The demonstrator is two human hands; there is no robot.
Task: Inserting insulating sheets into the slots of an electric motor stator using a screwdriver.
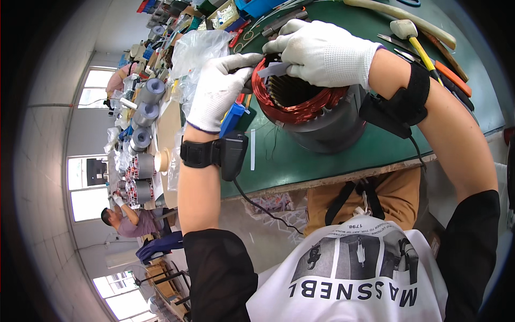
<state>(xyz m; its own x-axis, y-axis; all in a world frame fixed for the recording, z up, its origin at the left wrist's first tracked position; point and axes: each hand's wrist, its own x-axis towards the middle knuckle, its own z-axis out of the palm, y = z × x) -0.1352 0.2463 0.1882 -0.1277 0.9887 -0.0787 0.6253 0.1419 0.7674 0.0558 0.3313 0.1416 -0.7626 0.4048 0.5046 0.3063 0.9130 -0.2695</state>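
A motor stator [327, 131] with a dark grey round housing stands on the green table, its thick ring of red copper winding [300, 114] around the open bore on top. My left hand [214, 88], in a white knit glove, has its thumb and index finger closed around the winding's left edge. Across the far side of the bore reaches my right hand [322, 53], gloved alike. A pale slip of paper [273, 70] lies over the winding between the hands, its right end at my right thumb. My right fingertips are partly hidden behind the hand.
On the right lie a white-headed mallet [403, 29], an orange-handled tool [453, 78] and a wooden handle [407, 19]. Scissors [244, 43], a plastic bag [198, 59] and a blue box [233, 117] are left. Grey stators [145, 115] line another bench; a co-worker [131, 220] works there.
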